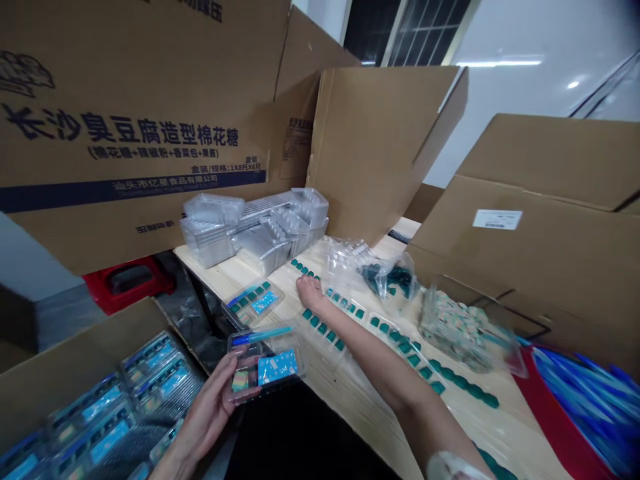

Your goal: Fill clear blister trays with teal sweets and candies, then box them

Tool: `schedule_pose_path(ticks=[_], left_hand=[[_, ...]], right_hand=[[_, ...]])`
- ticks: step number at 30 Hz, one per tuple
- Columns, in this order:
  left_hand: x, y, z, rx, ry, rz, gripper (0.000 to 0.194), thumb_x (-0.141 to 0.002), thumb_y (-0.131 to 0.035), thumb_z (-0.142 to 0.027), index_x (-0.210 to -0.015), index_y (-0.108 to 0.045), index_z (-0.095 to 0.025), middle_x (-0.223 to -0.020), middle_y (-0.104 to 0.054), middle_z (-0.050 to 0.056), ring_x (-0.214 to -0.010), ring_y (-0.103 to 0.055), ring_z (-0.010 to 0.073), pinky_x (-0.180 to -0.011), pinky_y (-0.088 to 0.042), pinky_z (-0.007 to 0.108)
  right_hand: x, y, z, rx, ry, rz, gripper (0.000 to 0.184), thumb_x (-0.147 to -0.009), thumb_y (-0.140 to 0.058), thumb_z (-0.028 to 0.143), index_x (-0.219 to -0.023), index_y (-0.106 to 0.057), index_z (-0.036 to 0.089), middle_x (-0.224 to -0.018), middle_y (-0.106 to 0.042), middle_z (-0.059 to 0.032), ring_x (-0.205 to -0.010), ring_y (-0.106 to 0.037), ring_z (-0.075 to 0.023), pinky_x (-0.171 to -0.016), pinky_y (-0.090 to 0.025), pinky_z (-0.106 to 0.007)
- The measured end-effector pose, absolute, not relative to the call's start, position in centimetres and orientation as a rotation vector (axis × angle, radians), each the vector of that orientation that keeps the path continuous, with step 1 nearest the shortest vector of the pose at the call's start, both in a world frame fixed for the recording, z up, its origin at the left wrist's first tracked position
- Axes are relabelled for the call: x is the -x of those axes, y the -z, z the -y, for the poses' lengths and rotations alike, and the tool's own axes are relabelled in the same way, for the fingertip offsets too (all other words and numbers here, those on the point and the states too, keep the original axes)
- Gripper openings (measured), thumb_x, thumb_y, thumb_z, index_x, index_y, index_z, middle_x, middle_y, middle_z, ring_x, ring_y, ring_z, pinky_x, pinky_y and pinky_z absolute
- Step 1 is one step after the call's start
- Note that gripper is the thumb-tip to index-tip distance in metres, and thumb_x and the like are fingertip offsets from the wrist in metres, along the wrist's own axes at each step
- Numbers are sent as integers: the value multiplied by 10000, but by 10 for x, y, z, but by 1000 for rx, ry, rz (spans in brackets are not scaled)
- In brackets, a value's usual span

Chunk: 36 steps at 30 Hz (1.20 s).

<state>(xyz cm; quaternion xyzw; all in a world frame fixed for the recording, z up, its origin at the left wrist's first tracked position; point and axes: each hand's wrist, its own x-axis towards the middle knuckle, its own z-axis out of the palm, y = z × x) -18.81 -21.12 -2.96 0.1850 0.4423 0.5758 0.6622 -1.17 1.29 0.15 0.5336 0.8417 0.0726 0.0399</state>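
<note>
My left hand (pixel 210 400) is shut on a clear plastic clamshell tray (pixel 265 367) above the table's near edge. That tray holds a blue card, a striped rainbow-coloured sweet and a blue stick. My right hand (pixel 310 292) reaches across the light wood table (pixel 345 407) and rests among rows of small teal sweets (pixel 400 340). Its fingers curl down out of sight, so I cannot tell whether it holds a sweet. A similar filled tray (pixel 253 303) lies just left of that hand.
A stack of clear empty trays (pixel 255 230) stands at the table's back. To the right lie bags of dark teal (pixel 387 277) and pastel sweets (pixel 460 331). A cardboard box of filled trays (pixel 90 420) sits lower left, a red tub of blue sticks (pixel 575 407) lower right, with large cartons behind.
</note>
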Motion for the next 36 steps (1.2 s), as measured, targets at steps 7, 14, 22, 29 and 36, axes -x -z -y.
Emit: schedule_pose_path(ticks=[7,14,22,29,36], left_hand=[[191,35,204,-396,-1303,-988,384,-780,-630,-215,-1157,-571,-173,-1139,-648,115,-972,-643,259,-736,-577,385],[185,44,203,-375,-1343,-972,321,-762,-645,-190,-1082,-615,-186,-1127,-655,89,-934,-656,251,-749,-577,400],[180,49,202,-332,-1353,-969,321,-759,-645,-189,-1079,-627,-182,-1123,-652,88,-939,-652,235,-747,-579,370],[167,48,199,-316,-1366,-898,330,-777,-627,-185,-1106,-597,-194,-1115,-653,72,-925,-658,216,-790,-562,377],[150,50,203,-221,-1379,-742,256,-827,-573,-214,-1081,-567,-186,-1041,-669,70,-914,-660,202,-888,-504,436]], right_hand=[[16,10,-14,-1610,-363,-2594,303,-789,-373,-38,-987,-597,11,-924,-621,-209,-860,-604,-230,-691,-447,-296],[22,7,4,-1575,-500,-2643,352,-799,-279,-63,-1011,-544,28,-933,-588,-196,-847,-557,-222,-660,-397,-287],[18,-2,18,-1684,-582,-2719,401,-852,-234,8,-1137,-502,99,-1027,-577,-172,-909,-525,-218,-741,-360,-311],[17,-21,22,-1502,-583,-2775,369,-833,-264,-6,-1057,-544,82,-996,-569,-175,-824,-551,-225,-645,-404,-313],[-10,-59,82,-1750,-153,-3172,184,-882,-391,159,-924,-569,135,-937,-622,-115,-757,-590,-170,-625,-428,-249]])
